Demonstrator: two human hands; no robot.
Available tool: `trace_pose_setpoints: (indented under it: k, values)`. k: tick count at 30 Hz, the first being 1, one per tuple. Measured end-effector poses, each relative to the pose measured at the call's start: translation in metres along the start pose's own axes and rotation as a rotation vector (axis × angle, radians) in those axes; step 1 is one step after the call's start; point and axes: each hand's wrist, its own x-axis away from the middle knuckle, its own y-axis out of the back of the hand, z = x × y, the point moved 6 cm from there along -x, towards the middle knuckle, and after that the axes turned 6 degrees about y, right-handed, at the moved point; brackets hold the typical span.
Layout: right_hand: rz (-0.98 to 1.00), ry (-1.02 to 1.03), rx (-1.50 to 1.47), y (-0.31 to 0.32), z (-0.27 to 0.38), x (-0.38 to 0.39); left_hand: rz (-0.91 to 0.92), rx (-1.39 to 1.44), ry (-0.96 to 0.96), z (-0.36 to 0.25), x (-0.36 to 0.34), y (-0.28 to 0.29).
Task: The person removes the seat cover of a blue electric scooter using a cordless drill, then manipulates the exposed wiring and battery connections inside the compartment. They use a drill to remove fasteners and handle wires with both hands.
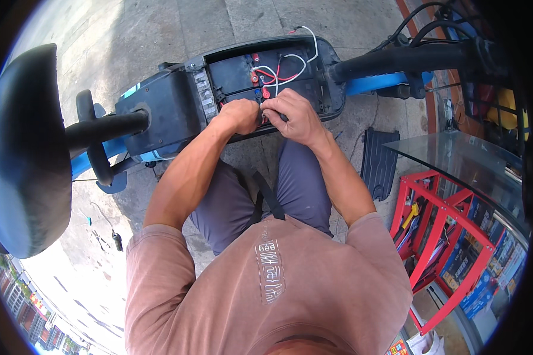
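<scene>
My left hand (241, 116) and my right hand (295, 117) meet at the near side of an open battery box on an electric bike, fingertips almost touching. Both are closed in a pinch. Something small and dark shows at my right fingers, but its kind is hidden. Black batteries (231, 74) fill the box, with red terminal caps (266, 93) along their middle. A red wire (284, 78) and a white wire (316, 48) loop over them. The white wire's far end hangs over the box's far rim (251, 46).
The bike's seat (26, 154) rises at the left, its black steering tube (391, 61) at the right. A dark ribbed panel (379, 165) lies on the concrete floor. Closer on the right stands a red metal rack (479, 236) near a glass top (462, 160). Small loose items lie at left.
</scene>
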Motion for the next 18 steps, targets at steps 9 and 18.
trace_pose_setpoints:
  k: [9,18]
  values:
    - [0.019,-0.105,-0.141,0.000,-0.002,0.005,0.048,-0.107,0.122,0.006,0.006,0.003]
    - [-0.460,-0.469,-0.451,-0.035,-0.012,0.014,0.008,-0.078,0.137,0.011,0.015,0.013]
